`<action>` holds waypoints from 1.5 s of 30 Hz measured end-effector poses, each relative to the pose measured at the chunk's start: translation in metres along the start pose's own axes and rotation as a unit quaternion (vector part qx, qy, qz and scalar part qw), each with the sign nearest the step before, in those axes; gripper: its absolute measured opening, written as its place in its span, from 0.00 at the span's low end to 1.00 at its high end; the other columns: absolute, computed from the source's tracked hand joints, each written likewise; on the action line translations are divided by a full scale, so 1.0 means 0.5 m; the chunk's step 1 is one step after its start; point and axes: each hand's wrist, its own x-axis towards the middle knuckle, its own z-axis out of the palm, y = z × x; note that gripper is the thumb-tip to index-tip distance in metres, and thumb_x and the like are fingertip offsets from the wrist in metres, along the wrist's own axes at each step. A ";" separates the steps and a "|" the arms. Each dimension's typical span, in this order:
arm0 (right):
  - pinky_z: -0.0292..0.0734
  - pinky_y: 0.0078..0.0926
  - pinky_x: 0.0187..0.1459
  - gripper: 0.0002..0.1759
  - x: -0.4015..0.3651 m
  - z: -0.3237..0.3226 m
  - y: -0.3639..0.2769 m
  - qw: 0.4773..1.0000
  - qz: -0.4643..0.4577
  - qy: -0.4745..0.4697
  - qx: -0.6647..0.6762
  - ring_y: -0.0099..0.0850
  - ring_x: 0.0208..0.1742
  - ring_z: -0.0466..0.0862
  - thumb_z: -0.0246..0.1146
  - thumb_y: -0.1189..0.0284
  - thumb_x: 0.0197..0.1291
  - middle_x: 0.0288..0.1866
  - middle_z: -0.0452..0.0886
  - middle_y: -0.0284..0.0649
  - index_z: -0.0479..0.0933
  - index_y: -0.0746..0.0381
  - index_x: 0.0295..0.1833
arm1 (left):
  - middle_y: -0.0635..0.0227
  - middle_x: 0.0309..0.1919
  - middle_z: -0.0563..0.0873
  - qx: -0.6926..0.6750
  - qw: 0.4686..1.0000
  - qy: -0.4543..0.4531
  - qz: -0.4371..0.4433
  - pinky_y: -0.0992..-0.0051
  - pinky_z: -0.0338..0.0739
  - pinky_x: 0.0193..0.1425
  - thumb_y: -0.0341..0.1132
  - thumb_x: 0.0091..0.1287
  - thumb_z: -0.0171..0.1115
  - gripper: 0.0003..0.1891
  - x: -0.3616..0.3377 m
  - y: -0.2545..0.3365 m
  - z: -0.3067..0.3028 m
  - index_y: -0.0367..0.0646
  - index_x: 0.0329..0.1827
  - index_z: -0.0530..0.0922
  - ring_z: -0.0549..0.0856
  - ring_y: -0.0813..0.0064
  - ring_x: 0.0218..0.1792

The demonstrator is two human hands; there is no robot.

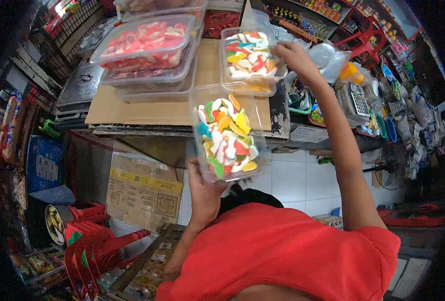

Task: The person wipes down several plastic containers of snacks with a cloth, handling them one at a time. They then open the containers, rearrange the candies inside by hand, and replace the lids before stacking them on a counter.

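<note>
My left hand point(205, 195) grips the lower edge of a clear plastic container point(227, 135) filled with mixed gummy candies in white, green, orange, yellow and red. The container is tilted over the table's front edge. At the upper right, my right hand point(293, 57) is at the right rim of another clear container point(250, 55) of similar candies, its fingers closed there. That one sits on top of a further container at the back of the table. To the left stands a stack of clear containers with red and white gummies point(144, 45).
Cardboard point(117, 108) covers the table. A calculator point(359, 99) and plastic bags point(328, 57) lie to the right. Red plastic chairs point(89, 246) and a cardboard box point(142, 190) are at the lower left. A metal-lidded container point(82, 83) stands left of the stack.
</note>
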 end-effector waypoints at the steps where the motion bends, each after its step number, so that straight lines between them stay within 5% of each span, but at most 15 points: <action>1: 0.70 0.21 0.37 0.17 0.001 -0.013 -0.012 0.998 0.046 -0.011 0.029 0.23 0.35 0.75 0.55 0.64 0.60 0.34 0.79 0.34 0.79 0.68 0.40 | 0.58 0.62 0.65 -0.060 0.997 -0.026 -0.028 0.60 0.74 0.60 0.41 0.62 0.59 0.33 -0.001 -0.001 0.000 0.46 0.65 0.52 0.71 0.61 0.61; 2: 0.71 0.22 0.33 0.17 0.011 -0.020 -0.004 0.998 0.029 -0.005 0.059 0.23 0.32 0.76 0.55 0.63 0.59 0.32 0.79 0.34 0.79 0.67 0.41 | 0.54 0.66 0.64 -0.119 0.990 -0.052 -0.056 0.54 0.73 0.62 0.51 0.68 0.52 0.34 0.000 -0.001 -0.001 0.46 0.70 0.50 0.70 0.56 0.64; 6: 0.73 0.20 0.29 0.14 0.000 -0.038 -0.009 0.984 0.003 0.046 0.173 0.21 0.29 0.76 0.56 0.65 0.59 0.32 0.78 0.34 0.79 0.66 0.40 | 0.55 0.63 0.69 -0.148 0.982 -0.098 -0.068 0.54 0.73 0.62 0.44 0.74 0.43 0.20 0.012 0.006 0.010 0.47 0.65 0.57 0.71 0.57 0.64; 11: 0.76 0.19 0.36 0.05 -0.061 -0.080 -0.045 0.939 0.054 0.048 0.336 0.19 0.36 0.77 0.58 0.72 0.56 0.34 0.76 0.33 0.75 0.62 0.35 | 0.58 0.65 0.65 -0.118 0.985 -0.111 -0.058 0.56 0.74 0.61 0.39 0.68 0.56 0.28 0.019 -0.004 0.021 0.49 0.66 0.52 0.70 0.61 0.64; 13: 0.76 0.19 0.36 0.06 -0.081 -0.101 -0.061 0.951 0.020 -0.010 0.309 0.20 0.38 0.77 0.60 0.71 0.54 0.36 0.75 0.31 0.75 0.62 0.37 | 0.59 0.66 0.63 -0.102 0.988 -0.105 -0.050 0.56 0.74 0.61 0.37 0.64 0.61 0.35 0.023 0.000 0.032 0.51 0.68 0.49 0.70 0.62 0.64; 15: 0.75 0.18 0.36 0.11 -0.108 -0.106 -0.084 0.962 0.029 -0.006 0.273 0.19 0.38 0.77 0.61 0.70 0.52 0.38 0.75 0.30 0.74 0.62 0.41 | 0.59 0.56 0.61 -0.078 0.989 -0.120 -0.026 0.65 0.78 0.56 0.33 0.55 0.72 0.49 0.030 0.012 0.049 0.54 0.70 0.42 0.75 0.63 0.57; 18: 0.74 0.17 0.40 0.19 -0.175 -0.089 -0.151 0.996 -0.055 -0.008 0.073 0.17 0.40 0.76 0.62 0.70 0.50 0.41 0.77 0.32 0.75 0.60 0.50 | 0.55 0.59 0.59 -0.051 0.991 -0.113 -0.042 0.65 0.78 0.56 0.30 0.48 0.76 0.61 0.041 0.008 0.062 0.58 0.72 0.33 0.74 0.59 0.58; 21: 0.74 0.19 0.42 0.20 -0.196 -0.087 -0.156 0.995 -0.072 -0.014 0.068 0.19 0.40 0.78 0.62 0.69 0.51 0.39 0.78 0.33 0.75 0.58 0.53 | 0.52 0.63 0.56 -0.036 0.992 -0.118 -0.005 0.64 0.78 0.56 0.27 0.43 0.78 0.66 0.046 0.003 0.076 0.59 0.72 0.30 0.73 0.58 0.59; 25: 0.73 0.18 0.46 0.22 -0.214 -0.087 -0.186 0.993 -0.099 -0.043 0.039 0.18 0.43 0.78 0.61 0.72 0.55 0.41 0.79 0.37 0.73 0.59 0.57 | 0.50 0.66 0.53 0.008 0.991 -0.133 0.006 0.62 0.77 0.58 0.31 0.43 0.79 0.66 0.054 0.008 0.090 0.58 0.72 0.28 0.72 0.58 0.61; 36: 0.74 0.13 0.36 0.23 -0.228 -0.088 -0.210 0.987 -0.142 -0.036 -0.068 0.16 0.37 0.78 0.61 0.73 0.54 0.43 0.80 0.38 0.73 0.60 0.58 | 0.50 0.67 0.49 0.043 0.990 -0.127 0.036 0.60 0.76 0.59 0.33 0.41 0.80 0.68 0.059 0.013 0.099 0.56 0.72 0.27 0.70 0.56 0.62; 41: 0.61 0.09 0.21 0.23 -0.249 -0.066 -0.254 0.975 -0.144 0.000 -0.171 0.08 0.21 0.65 0.60 0.73 0.50 0.38 0.79 0.34 0.76 0.58 0.56 | 0.51 0.67 0.47 0.044 0.991 -0.123 0.029 0.60 0.76 0.60 0.31 0.41 0.80 0.68 0.058 0.018 0.106 0.56 0.72 0.28 0.69 0.56 0.62; 45: 0.55 0.09 0.20 0.24 -0.255 -0.052 -0.265 0.968 -0.155 0.016 -0.199 0.09 0.19 0.59 0.61 0.72 0.49 0.35 0.77 0.31 0.76 0.56 0.56 | 0.52 0.67 0.47 0.036 0.991 -0.128 0.033 0.60 0.75 0.60 0.31 0.40 0.80 0.69 0.059 0.020 0.111 0.56 0.72 0.27 0.69 0.57 0.63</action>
